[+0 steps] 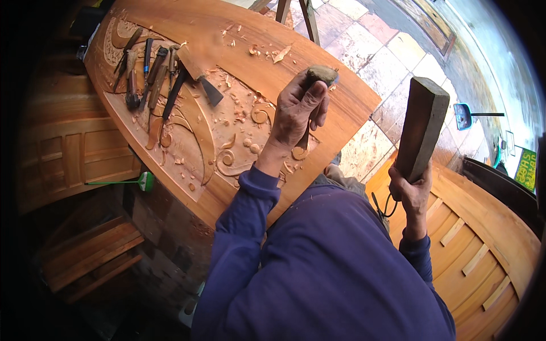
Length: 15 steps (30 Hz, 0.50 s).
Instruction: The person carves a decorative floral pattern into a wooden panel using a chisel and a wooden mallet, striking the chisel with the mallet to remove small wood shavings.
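Above a carved wooden panel (341, 105), my left hand (297, 111) is closed around a carving chisel (322, 75). The chisel's worn round butt sticks out over my thumb, and part of it shows below my fingers by a carved scroll. Out to the right, raised beside the panel, my right hand (414, 190) grips a squared wooden mallet (422, 122) by its lower end. Scrolls and leaf shapes stand in relief on the panel. Several other carving chisels (153, 71) lie together at its far left, near a broad flat blade (211, 92).
Wood shavings (281, 54) are scattered over the panel. A second wooden panel with slats (472, 227) stands at the right. At the left are another wooden panel (68, 153), a green brush (145, 181) and stacked boards (94, 250). Pale tiles (364, 48) cover the floor beyond.
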Available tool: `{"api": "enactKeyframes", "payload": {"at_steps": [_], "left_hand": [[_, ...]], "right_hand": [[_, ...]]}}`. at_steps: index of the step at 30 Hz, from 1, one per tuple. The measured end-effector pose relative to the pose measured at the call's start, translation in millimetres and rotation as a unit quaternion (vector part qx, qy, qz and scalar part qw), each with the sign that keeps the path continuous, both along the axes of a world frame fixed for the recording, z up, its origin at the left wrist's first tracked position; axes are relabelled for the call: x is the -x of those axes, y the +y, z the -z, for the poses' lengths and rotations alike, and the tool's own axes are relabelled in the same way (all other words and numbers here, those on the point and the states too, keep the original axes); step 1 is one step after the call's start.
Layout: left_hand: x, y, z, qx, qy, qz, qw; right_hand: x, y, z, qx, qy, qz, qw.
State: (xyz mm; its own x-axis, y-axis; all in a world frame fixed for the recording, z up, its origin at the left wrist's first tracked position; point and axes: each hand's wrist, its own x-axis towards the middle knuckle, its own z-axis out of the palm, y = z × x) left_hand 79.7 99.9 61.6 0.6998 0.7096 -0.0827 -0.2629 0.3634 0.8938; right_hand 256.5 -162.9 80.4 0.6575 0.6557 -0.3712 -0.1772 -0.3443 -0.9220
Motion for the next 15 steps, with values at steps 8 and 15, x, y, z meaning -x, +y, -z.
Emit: {"api": "enactKeyframes", "payload": {"at_steps": [8,15], "left_hand": [[-7.0,-0.8,13.5,0.030,-0.030,-0.022,0.999],[-6.9,-1.5,23.5,0.032,-0.065,-0.003,0.997]], "right_hand": [[-0.3,1.1,6.2,-0.037,-0.038,-0.028,0.998],[0.5,1.4,2.9,-0.029,-0.018,-0.038,0.999]]}}
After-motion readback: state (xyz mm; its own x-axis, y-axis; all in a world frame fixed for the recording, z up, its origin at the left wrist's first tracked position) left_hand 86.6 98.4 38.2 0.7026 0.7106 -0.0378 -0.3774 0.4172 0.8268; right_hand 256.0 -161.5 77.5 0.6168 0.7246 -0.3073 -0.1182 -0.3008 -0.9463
